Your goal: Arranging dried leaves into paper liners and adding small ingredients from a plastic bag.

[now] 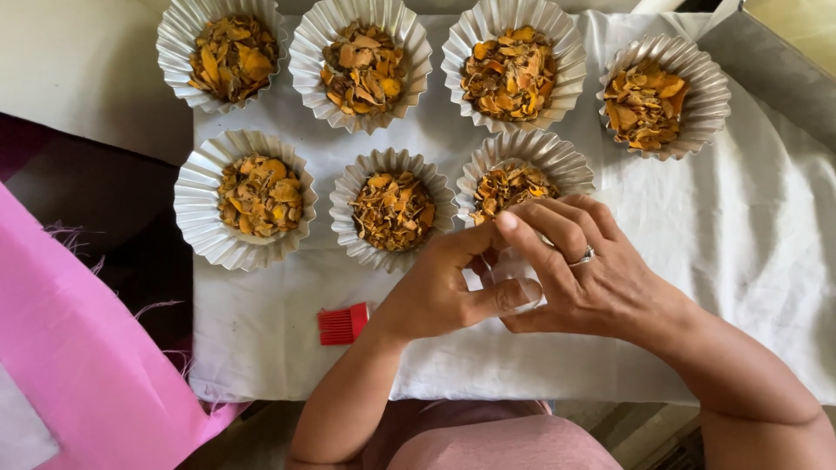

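Observation:
My left hand (440,292) and my right hand (579,274) meet over a white cloth (740,226), fingers pinched together around something small and pale that the fingers mostly hide. A ring sits on my right hand. Just beyond the fingertips stands a fluted foil cup (525,157) of orange and brown dried chips, which my right hand's fingertips partly cover. A similar foil cup (394,209) stands to its left. A red silicone brush head (342,325) lies by my left wrist.
Several more foil cups of dried orange chips stand on the cloth: one at the left (244,198) and a far row (360,61) reaching to the right (664,96). Pink fabric (78,365) lies at the left. The cloth's near edge hangs over the table.

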